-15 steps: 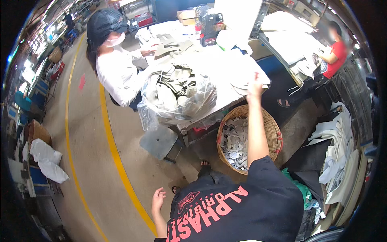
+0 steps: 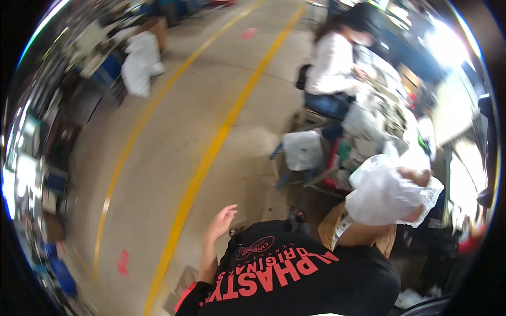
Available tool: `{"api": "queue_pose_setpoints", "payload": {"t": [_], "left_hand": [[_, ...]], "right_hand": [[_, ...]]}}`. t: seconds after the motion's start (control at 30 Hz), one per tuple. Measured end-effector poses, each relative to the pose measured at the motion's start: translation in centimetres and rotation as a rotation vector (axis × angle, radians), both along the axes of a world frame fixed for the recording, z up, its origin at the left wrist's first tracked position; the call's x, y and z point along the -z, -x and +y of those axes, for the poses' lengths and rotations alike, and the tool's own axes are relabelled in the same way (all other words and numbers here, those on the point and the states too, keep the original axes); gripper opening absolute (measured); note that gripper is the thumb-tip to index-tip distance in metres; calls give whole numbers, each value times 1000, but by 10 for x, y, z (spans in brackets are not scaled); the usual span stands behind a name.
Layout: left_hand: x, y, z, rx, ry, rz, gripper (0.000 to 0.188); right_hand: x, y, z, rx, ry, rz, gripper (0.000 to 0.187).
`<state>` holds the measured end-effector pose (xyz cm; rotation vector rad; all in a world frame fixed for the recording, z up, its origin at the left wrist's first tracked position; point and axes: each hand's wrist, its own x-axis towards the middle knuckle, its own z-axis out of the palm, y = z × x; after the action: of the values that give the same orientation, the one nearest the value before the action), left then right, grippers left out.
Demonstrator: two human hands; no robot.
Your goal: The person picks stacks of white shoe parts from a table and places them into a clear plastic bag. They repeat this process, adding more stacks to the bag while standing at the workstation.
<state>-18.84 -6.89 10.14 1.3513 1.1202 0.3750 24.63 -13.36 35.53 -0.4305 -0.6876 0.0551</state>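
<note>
Right of centre in the frame, the right hand (image 2: 415, 176) is closed on a crumpled, translucent white plastic bag (image 2: 377, 196), which bulges out to the left of the fingers. Partly hidden beneath is a round tan wicker basket (image 2: 387, 242). At lower centre, the left hand (image 2: 222, 221) holds nothing, its fingers loosely extended. A grey-seated stool with blue legs (image 2: 302, 151) stands above and left of the bag.
</note>
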Motion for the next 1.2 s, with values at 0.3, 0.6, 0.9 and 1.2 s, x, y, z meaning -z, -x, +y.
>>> {"api": "queue_pose_setpoints", "payload": {"t": [0.3, 0.6, 0.9, 1.2], "left_hand": [[-62, 74, -13, -574, 275, -724, 70], [-41, 64, -30, -313, 340, -835, 69], [7, 88, -62, -446, 462, -764, 64], [-45, 154, -94, -171, -195, -208, 45]], "right_hand": [[34, 272, 119, -1588, 603, -419, 18], [77, 324, 51, -1364, 768, -683, 20], [145, 226, -31, -437, 1085, -518, 25], [147, 231, -93, -164, 1420, -356, 25]]}}
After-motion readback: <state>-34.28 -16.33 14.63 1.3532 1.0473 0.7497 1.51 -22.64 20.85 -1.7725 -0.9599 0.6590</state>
